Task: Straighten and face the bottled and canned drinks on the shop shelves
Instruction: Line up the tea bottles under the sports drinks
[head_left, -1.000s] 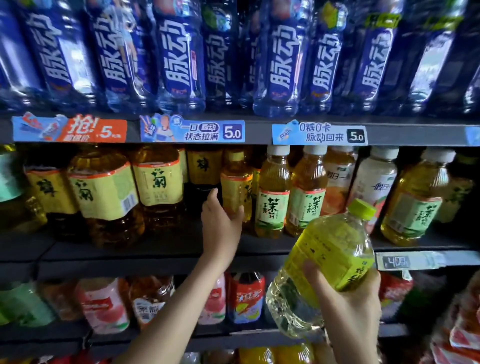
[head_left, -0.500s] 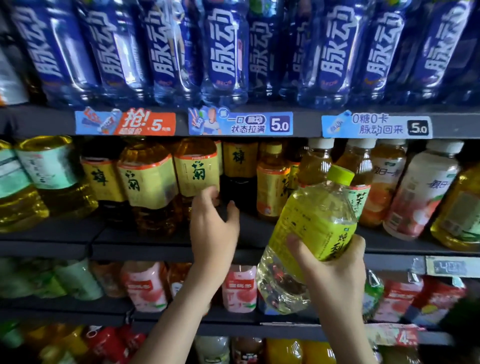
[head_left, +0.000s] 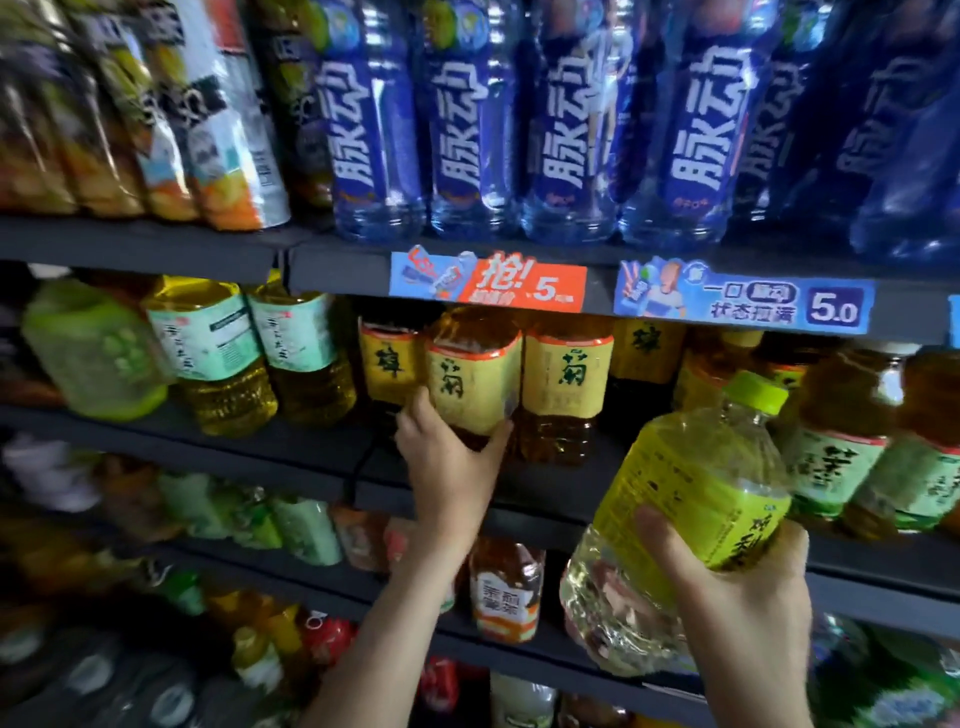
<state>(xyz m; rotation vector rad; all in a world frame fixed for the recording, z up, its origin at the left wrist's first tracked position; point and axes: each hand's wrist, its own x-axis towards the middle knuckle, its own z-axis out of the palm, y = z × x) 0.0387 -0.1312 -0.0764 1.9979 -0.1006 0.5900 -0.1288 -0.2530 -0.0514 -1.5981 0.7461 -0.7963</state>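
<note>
Head view, looking along the drinks shelving: the left hand (head_left: 451, 470) is clamped on the amber tea bottle (head_left: 474, 382), thumb on its right flank and fingers curled round its left, low on the body. That bottle stands at the front edge of the middle shelf (head_left: 234, 457), under the orange price tag (head_left: 519, 287), and lies straight up and beyond the hand. Its long axis is upright or very nearly so. The left hand is plainly the nearer one, being already on it, so any facing move would be a twist about that upright axis and perhaps a small slide back into line.

The bottle is squat and square-shouldered, with dark amber liquid and a yellow, red-edged label. The label's big green character looks outward, but what seems to be a barcode shows at the label's right edge. Judging by that, it sits a touch off square next to the matching bottle (head_left: 567, 376) just beside it on the right.

The right hand (head_left: 748, 603) grips the green-capped bottle (head_left: 691, 514) off the shelf, in front of the shelf's right stretch. This bottle leans, cap up and right, base down and left, with pale yellow liquid and a lime label. Blue bottles (head_left: 470, 130) line the shelf above.
</note>
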